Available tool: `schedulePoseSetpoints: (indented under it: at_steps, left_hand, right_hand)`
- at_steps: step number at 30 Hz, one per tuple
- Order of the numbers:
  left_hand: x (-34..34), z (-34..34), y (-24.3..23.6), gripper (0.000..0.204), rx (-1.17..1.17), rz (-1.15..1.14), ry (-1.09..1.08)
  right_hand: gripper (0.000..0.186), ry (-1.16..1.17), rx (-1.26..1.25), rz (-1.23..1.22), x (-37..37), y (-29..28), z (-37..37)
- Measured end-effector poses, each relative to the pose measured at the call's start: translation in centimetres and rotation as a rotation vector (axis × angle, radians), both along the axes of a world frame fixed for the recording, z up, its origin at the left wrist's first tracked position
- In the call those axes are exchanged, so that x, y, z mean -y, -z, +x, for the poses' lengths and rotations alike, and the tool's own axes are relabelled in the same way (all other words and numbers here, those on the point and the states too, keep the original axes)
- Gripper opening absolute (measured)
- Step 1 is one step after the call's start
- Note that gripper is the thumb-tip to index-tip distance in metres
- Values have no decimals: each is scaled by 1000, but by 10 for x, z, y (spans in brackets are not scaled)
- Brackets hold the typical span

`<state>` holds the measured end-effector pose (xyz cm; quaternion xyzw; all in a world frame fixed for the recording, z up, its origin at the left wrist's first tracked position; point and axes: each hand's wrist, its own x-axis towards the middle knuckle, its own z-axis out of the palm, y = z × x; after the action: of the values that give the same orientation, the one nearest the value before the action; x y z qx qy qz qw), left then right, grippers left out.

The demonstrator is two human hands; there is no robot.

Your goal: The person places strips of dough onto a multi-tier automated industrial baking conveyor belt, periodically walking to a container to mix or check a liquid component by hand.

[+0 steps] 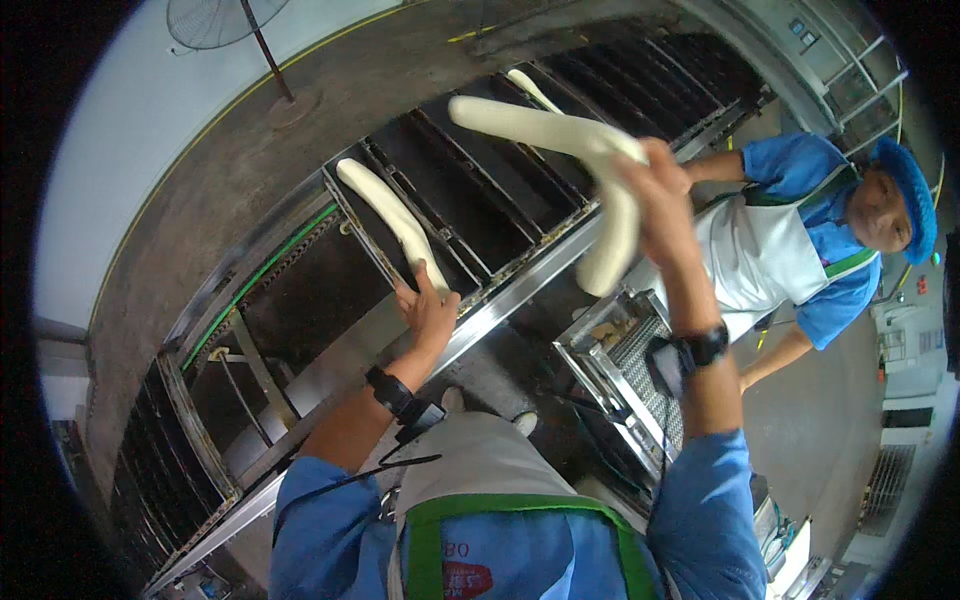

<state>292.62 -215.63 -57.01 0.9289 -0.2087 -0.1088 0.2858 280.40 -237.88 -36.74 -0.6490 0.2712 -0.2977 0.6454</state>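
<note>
My right hand (660, 205) is raised over the racks, closed around the middle of a long, pale dough roll (535, 127). The roll bends over the hand: one part reaches left, the other hangs down, blurred by motion. A second dough roll (385, 208) lies lengthwise in a dark trough of the metal pan rack (490, 180). At that roll's near end, my left hand (430, 312) has its fingers on the dough, with the tip partly hidden under them. Farther along the rack, another dough roll (533, 88) is partly covered by the raised one.
A co-worker in a blue cap and white apron (750, 260) stands at the right, one arm reaching behind my right hand. Between us is a metal conveyor (635, 370). The rack's steel rail (520, 285) runs diagonally before me. A fan (270, 50) stands beyond.
</note>
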Motion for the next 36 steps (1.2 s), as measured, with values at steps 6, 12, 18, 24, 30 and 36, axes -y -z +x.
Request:
schedulePoseSetpoints:
  at_steps: [6,12,18,24,30,36]
  left_hand:
    - [8,-6,-6,74,75,1,36]
    - [0,6,-2,71,-7,-39,49]
    - [14,19,13,70,-174,-159,-78]
    - [30,14,11,64,-242,-211,-6]
    - [38,7,6,62,-295,-277,-39]
    - [34,22,28,61,-323,-358,52]
  right_hand:
    - [34,-361,-350,-204,-9,97,74]
    - [24,-452,-549,-243,-17,123,-9]
    - [24,-232,-716,-85,-20,175,-161]
    - [29,200,-659,348,-45,206,-328]
    - [31,554,-1017,100,-80,226,-450]
    - [37,858,-1393,-274,-112,242,-567]
